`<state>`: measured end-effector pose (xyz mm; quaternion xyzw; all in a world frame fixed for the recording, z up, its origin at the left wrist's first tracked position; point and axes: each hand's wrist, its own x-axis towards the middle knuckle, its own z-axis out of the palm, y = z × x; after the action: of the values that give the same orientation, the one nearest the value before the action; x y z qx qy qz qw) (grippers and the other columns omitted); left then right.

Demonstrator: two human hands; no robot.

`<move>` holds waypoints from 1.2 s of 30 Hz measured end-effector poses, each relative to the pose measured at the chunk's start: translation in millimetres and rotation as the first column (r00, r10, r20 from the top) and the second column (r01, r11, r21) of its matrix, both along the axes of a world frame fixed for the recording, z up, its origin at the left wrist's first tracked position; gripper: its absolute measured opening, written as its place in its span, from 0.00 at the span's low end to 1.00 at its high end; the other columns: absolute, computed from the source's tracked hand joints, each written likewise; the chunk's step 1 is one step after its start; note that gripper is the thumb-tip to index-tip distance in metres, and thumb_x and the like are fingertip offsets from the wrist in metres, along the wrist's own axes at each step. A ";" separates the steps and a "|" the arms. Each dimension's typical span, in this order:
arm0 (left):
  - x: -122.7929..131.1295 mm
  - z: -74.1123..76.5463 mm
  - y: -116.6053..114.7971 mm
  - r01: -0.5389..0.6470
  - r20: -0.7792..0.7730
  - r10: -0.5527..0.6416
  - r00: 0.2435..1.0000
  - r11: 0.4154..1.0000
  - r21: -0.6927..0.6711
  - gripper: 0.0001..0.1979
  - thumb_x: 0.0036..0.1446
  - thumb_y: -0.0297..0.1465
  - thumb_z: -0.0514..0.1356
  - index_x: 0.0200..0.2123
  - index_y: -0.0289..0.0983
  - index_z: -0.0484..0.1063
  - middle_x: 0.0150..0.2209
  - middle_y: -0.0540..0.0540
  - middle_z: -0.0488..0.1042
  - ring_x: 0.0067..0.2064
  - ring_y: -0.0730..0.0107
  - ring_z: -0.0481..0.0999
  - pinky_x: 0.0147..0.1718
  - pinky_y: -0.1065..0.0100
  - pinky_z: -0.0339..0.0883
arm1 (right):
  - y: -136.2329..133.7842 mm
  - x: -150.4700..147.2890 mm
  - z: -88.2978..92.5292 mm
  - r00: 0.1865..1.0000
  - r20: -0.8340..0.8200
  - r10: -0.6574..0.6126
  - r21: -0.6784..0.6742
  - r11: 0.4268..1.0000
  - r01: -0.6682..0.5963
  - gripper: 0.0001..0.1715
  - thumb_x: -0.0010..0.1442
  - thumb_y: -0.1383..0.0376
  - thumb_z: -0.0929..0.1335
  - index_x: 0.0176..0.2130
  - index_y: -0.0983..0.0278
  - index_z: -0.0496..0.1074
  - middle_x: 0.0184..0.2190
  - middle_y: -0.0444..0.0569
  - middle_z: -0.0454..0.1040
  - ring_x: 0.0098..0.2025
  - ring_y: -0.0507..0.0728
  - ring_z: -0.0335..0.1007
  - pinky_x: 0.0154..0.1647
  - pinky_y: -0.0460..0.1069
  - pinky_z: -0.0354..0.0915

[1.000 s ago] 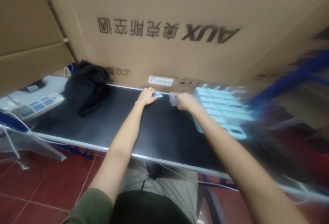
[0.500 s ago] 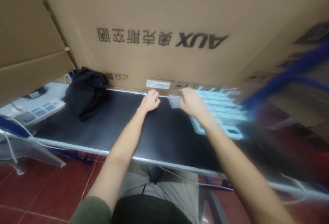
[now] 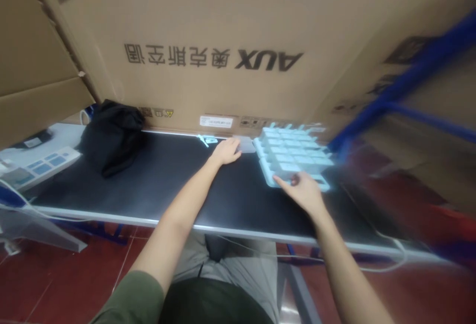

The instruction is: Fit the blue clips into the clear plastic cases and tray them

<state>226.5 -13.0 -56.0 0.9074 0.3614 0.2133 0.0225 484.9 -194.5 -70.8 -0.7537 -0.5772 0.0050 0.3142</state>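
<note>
Cardboard box (image 3: pixel 223 12) marked AUX, right fingers (image 3: pixel 294 180) clamped on pale tray (image 3: pixel 293 154), left fingers (image 3: pixel 233 152) curled, grip unclear

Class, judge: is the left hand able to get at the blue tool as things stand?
Probably yes: the left hand lies close beside the blue tool, with only bare mat between them.

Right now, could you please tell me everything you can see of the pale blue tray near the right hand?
The pale blue tray looks like plastic and holds a grid of whitish square blocks in neat rows. Its near end has a rim with what seems a slot-shaped opening. It lies flat on the black table, turned at a slant, with its far end close to the cardboard box. The right hand touches its near edge with the fingers. A small grey piece lies at its left. Blur hides finer detail.
</note>
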 end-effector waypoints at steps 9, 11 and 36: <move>-1.1 -2.4 2.9 -0.045 -0.010 0.044 0.999 0.999 -0.022 0.13 0.70 0.39 0.56 0.52 0.37 0.69 0.56 0.37 0.77 0.60 0.51 0.74 0.59 0.56 0.68 | -4.2 -21.5 6.6 0.914 0.402 -0.058 -0.077 0.992 0.097 0.36 0.70 0.42 0.60 0.44 0.73 0.73 0.38 0.73 0.77 0.43 0.75 0.77 0.43 0.62 0.72; -1.6 -2.7 3.3 -0.059 -0.006 0.059 0.998 0.998 -0.029 0.14 0.70 0.39 0.57 0.52 0.37 0.69 0.57 0.36 0.76 0.61 0.51 0.74 0.59 0.56 0.68 | -5.7 -24.8 9.4 0.913 0.404 -0.059 -0.086 0.991 0.103 0.38 0.71 0.42 0.59 0.45 0.75 0.73 0.38 0.74 0.77 0.43 0.76 0.78 0.43 0.63 0.72; -74.9 30.6 0.2 -0.227 0.106 0.220 0.970 0.972 0.060 0.17 0.75 0.42 0.47 0.51 0.39 0.70 0.57 0.35 0.73 0.60 0.49 0.70 0.61 0.52 0.63 | -16.5 -55.9 69.9 0.988 0.151 -0.031 0.082 0.996 0.019 0.21 0.60 0.51 0.65 0.45 0.62 0.71 0.43 0.62 0.79 0.48 0.71 0.77 0.49 0.60 0.71</move>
<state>151.6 -12.7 -25.4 0.8495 0.4520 0.2717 -0.0164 429.0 -210.9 -0.9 -0.7457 -0.5898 -0.0799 0.2994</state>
